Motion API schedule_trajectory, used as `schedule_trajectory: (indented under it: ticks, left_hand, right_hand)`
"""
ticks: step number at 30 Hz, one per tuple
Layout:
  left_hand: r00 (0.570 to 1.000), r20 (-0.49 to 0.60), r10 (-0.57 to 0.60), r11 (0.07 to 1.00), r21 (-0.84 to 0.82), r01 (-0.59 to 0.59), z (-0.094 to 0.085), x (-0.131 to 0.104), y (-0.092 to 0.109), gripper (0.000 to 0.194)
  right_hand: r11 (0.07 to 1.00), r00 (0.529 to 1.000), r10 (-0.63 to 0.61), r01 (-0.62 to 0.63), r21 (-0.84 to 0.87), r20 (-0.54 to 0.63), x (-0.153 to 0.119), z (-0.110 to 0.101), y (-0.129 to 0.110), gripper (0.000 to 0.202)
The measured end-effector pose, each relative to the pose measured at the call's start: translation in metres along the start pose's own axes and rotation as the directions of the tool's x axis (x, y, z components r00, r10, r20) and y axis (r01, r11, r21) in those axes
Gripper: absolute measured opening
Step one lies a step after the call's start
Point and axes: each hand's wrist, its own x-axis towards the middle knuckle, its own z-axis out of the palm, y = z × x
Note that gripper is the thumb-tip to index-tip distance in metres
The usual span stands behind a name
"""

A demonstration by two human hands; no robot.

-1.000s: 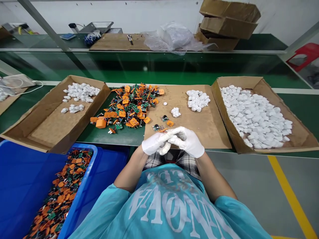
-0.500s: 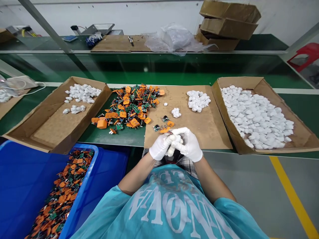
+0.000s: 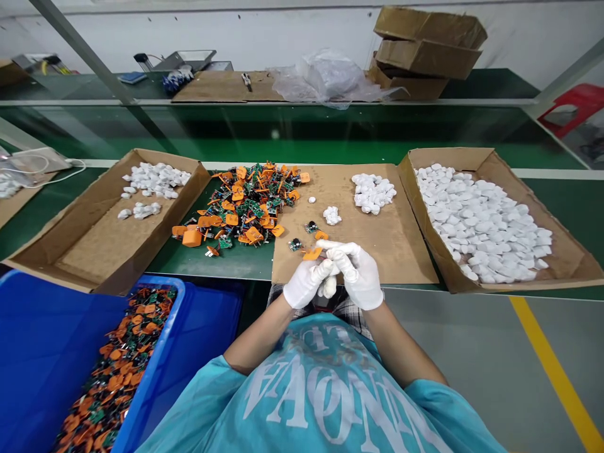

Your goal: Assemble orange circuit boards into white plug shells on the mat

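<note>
My left hand (image 3: 306,283), in a white glove, is closed, with an orange-plated plug piece (image 3: 312,253) at its fingertips. My gloved right hand (image 3: 361,277) meets it with bent, closed fingers; whatever they pinch is hidden. Just beyond the hands, on a cardboard sheet (image 3: 396,258), lie a small circuit board (image 3: 295,244), and another board (image 3: 311,227) near an orange plate (image 3: 321,235). A little cluster of white plastic shells (image 3: 332,216) sits farther out, with a bigger pile of white shells (image 3: 374,193) to its right.
A heap of orange-and-green circuit assemblies (image 3: 255,204) lies left of the sheet. Cardboard trays stand on both sides, the left tray (image 3: 89,251) and the right tray (image 3: 573,251), each holding white shells. A blue bin (image 3: 160,340) with more assemblies is below left.
The fingers have shifted around each other; my right index finger now reaches farther left, over the left fingertips. The orange-plated piece shows more clearly. The whole view has shifted slightly.
</note>
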Motion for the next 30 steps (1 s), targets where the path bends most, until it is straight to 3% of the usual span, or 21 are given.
schedule_trajectory:
  ticks: [3, 6, 11, 15, 19, 23, 25, 27, 30]
  left_hand:
    - [0.998, -0.011, 0.064, 0.984, -0.165, -0.065, -0.001, 0.001, 0.0, 0.063]
    - [0.985, -0.089, 0.145, 0.955, -0.25, -0.163, -0.001, 0.0, -0.003, 0.055]
    - [0.932, -0.294, 0.213, 0.968, -0.07, -0.243, 0.001, -0.002, -0.007, 0.054]
    - [0.913, -0.286, 0.291, 0.956, 0.113, -0.269, 0.0, -0.004, -0.003, 0.061]
    - [0.899, -0.226, 0.376, 0.915, 0.246, -0.321, -0.003, -0.004, 0.001, 0.059]
    - [0.904, -0.153, 0.399, 0.879, 0.345, -0.33, -0.006, -0.003, 0.003, 0.062]
    - [0.897, -0.138, 0.42, 0.854, 0.394, -0.339, -0.007, -0.003, 0.004, 0.063]
    - [0.9, -0.124, 0.419, 0.844, 0.419, -0.335, -0.008, -0.003, 0.007, 0.063]
    - [0.919, -0.103, 0.381, 0.856, 0.415, -0.308, -0.01, -0.003, 0.012, 0.062]
  right_hand:
    - [0.99, 0.988, -0.135, 0.131, -0.06, -0.069, -0.002, -0.005, 0.004, 0.028]
    - [0.941, 0.958, -0.275, 0.25, -0.229, -0.082, -0.005, -0.008, 0.009, 0.023]
    - [0.761, 0.847, -0.53, 0.496, -0.419, 0.04, -0.006, -0.004, 0.013, 0.027]
    - [0.791, 0.877, -0.48, 0.445, -0.419, 0.025, -0.005, -0.003, 0.012, 0.03]
    - [0.73, 0.837, -0.539, 0.521, -0.442, 0.096, -0.004, -0.004, 0.008, 0.029]
    - [0.737, 0.849, -0.522, 0.496, -0.46, 0.08, -0.001, -0.006, 0.004, 0.023]
    - [0.702, 0.829, -0.548, 0.526, -0.48, 0.108, 0.001, -0.007, 0.004, 0.024]
    - [0.667, 0.805, -0.575, 0.567, -0.483, 0.15, 0.003, -0.008, 0.004, 0.024]
    - [0.665, 0.807, -0.562, 0.57, -0.482, 0.18, 0.006, -0.011, 0.005, 0.02]
